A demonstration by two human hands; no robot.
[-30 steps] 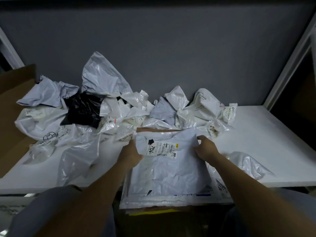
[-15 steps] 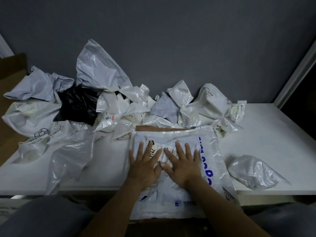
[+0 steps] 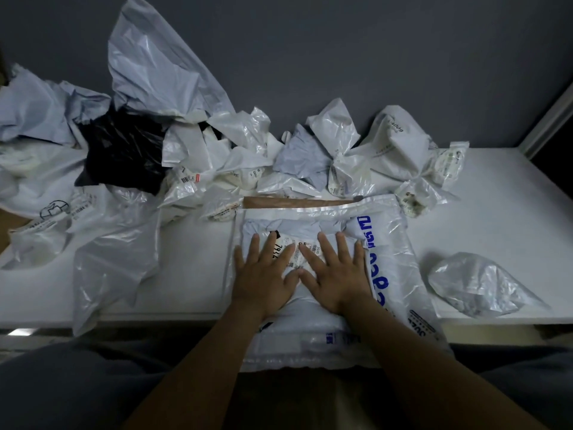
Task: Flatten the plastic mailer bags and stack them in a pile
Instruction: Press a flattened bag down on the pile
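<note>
bare left hand (image 3: 263,283) and right hand (image 3: 338,280), bare forearms (image 3: 214,355), dark grey garment (image 3: 77,386) over the lap

A flat, matte grey wall (image 3: 341,57) fills the whole back of the scene. Against it stands a white table (image 3: 502,212), its smooth top running to a straight front edge. At the far right a pale upright frame (image 3: 553,121) slants up beside the wall, with a dark opening beyond it. The light is dim and cool, with soft shadows.
</note>
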